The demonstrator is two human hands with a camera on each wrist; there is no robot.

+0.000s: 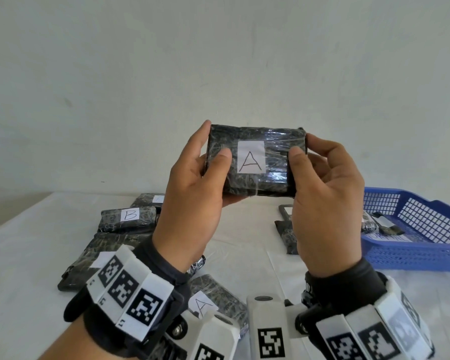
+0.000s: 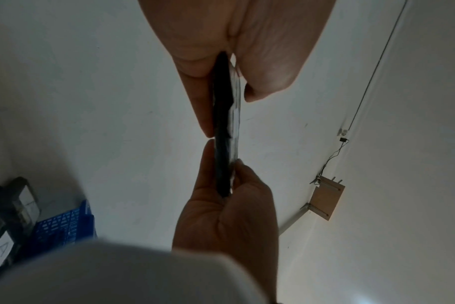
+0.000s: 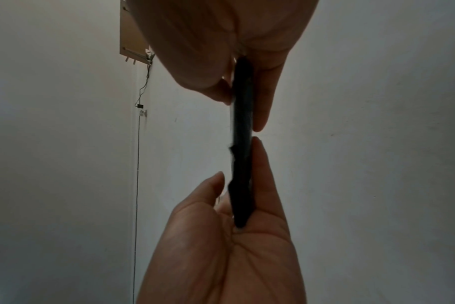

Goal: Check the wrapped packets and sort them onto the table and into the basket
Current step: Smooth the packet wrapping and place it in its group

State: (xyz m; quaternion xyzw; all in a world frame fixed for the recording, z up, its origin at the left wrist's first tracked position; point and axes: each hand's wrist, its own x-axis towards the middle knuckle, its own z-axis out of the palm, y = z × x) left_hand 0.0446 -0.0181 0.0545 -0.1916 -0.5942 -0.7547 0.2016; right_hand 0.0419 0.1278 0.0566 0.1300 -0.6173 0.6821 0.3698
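Left hand (image 1: 195,178), right hand (image 1: 325,193) raised, thumbs front, fingers behind, pinching grip.

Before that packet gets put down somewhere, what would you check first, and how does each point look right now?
1. Grip: left hand and right hand each pinch an end of the held packet – ok.
2. Label readable: its white label shows "A", facing the person – ok.
3. Wrapping intact: front looks whole; back hidden – cannot tell.
4. Blue basket in view at the right, with room – ok.
5. Bare tablecloth below the packet – ok.
6. Where "A" belongs: no rule visible – cannot tell.
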